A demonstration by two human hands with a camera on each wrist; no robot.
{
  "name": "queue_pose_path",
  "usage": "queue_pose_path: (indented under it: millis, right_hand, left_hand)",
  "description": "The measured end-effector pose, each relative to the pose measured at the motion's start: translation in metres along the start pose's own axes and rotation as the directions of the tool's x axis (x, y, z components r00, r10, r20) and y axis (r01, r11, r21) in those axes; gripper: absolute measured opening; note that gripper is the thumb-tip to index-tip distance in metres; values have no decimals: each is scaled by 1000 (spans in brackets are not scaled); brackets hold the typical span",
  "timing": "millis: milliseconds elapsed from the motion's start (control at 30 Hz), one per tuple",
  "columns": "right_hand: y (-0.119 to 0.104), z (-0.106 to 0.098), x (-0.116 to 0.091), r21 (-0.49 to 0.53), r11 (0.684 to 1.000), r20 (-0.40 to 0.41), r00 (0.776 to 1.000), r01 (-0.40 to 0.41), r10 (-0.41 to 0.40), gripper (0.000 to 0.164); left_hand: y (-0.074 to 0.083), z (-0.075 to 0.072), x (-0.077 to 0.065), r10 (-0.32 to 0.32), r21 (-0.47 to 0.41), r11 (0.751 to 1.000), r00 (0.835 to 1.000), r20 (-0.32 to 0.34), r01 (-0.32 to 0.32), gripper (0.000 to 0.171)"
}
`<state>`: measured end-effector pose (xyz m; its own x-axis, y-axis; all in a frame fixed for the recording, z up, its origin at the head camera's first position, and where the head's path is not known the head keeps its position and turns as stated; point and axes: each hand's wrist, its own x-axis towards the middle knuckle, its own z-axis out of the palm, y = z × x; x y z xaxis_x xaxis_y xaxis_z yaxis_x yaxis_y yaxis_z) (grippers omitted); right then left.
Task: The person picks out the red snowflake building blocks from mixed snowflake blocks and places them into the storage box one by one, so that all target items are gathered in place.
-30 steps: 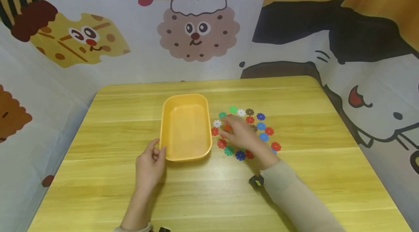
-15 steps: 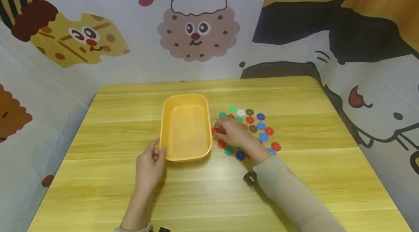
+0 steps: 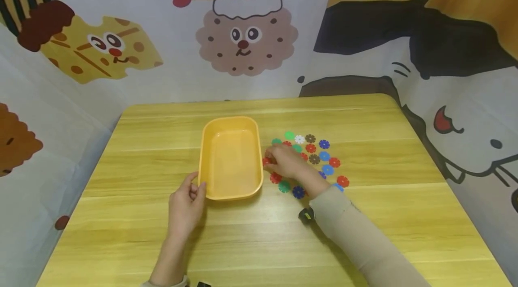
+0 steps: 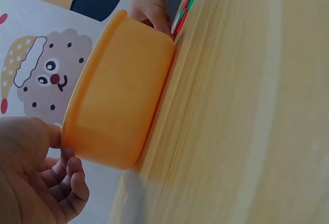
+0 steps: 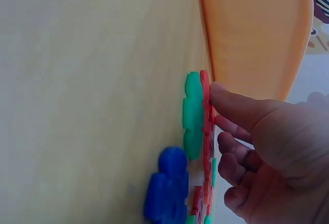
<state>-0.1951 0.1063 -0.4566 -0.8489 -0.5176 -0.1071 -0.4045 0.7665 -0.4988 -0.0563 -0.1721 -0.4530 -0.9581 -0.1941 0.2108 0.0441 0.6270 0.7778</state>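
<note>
A yellow-orange plastic basin (image 3: pixel 231 161) stands on the table with nothing inside. My left hand (image 3: pixel 186 206) pinches its near-left rim between thumb and fingers, as the left wrist view shows of the same hand (image 4: pixel 43 167). Right of the basin lie several notched snowflake discs in red, blue, green, brown and white. My right hand (image 3: pixel 285 161) reaches over their left edge, thumb and index finger around a red snowflake disc (image 3: pixel 265 161) beside the basin wall. In the right wrist view the thumb of that hand (image 5: pixel 277 142) meets the edge of red discs (image 5: pixel 205 100); the palm hides other discs.
A light green disc (image 3: pixel 289 135) marks the far side of the group, a red one (image 3: pixel 342 181) the right side. The wooden table (image 3: pixel 251 242) ends at a cartoon-printed cloth (image 3: pixel 162 84) behind. A black strap piece (image 3: pixel 306 216) hangs at the right cuff.
My right hand has moved left and slightly down toward the basin, its fingers closing at the red disc. The white disc near it has gone from sight. The left hand stays on the rim.
</note>
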Motion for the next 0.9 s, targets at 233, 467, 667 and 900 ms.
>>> queue_pose_path:
  millis: [233,467,667,900]
  right_hand:
    - [0,-2,2,37,998,45,998,-50,48,23]
    - [-2,-3,1,68,997,44,998,-45,42,23]
    - [-2,-4,-1,84,996,44,999,-16,13,34]
    - [1,-4,-1,90,996,66,997,19,-25,33]
  left_hand:
    - [0,0,0,1,-1,1000,1000,2,-1,36]
    - [1,-1,0,-4,-3,1000,1000,5,4,36]
    - [1,-1,1,-25,-6,1000,1000,14,25,37]
    - [1,-1,1,-40,-6,999,999,14,40,37]
